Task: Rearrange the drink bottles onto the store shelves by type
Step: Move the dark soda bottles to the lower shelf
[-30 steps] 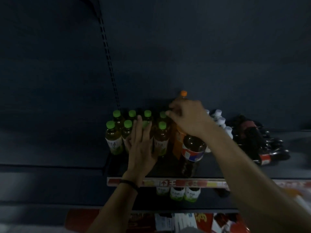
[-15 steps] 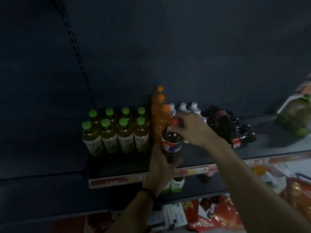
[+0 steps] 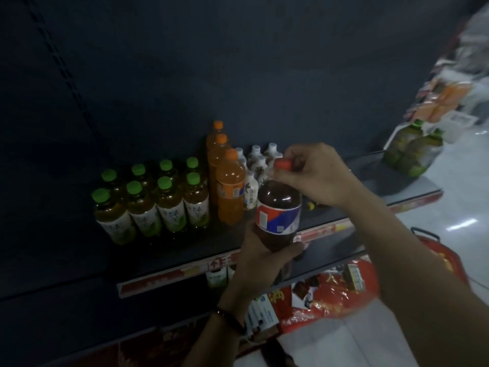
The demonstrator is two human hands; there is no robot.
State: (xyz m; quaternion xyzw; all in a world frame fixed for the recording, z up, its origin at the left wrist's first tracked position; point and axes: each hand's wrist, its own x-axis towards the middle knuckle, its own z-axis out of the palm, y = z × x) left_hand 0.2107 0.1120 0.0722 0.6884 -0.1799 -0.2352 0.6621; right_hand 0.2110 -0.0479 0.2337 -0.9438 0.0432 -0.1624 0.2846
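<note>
Left hand (image 3: 262,258): clamped round the cola bottle (image 3: 277,210), low on its body.
Right hand (image 3: 315,176): fingers pinching the cola bottle's cap.
Cola bottle: upright between both hands.
Orange sodas (image 3: 230,186): just left of the cola bottle.
Green teas (image 3: 158,205): farther left.

two bare arms in view, left hand (image 3: 260,256) and right hand (image 3: 317,176) both bare, forearms uncovered as far as the frame shows, one thin dark wristband (image 3: 232,320) round the left wrist, cord-like with a small reddish spot on it, material unclear in the dim light
</note>
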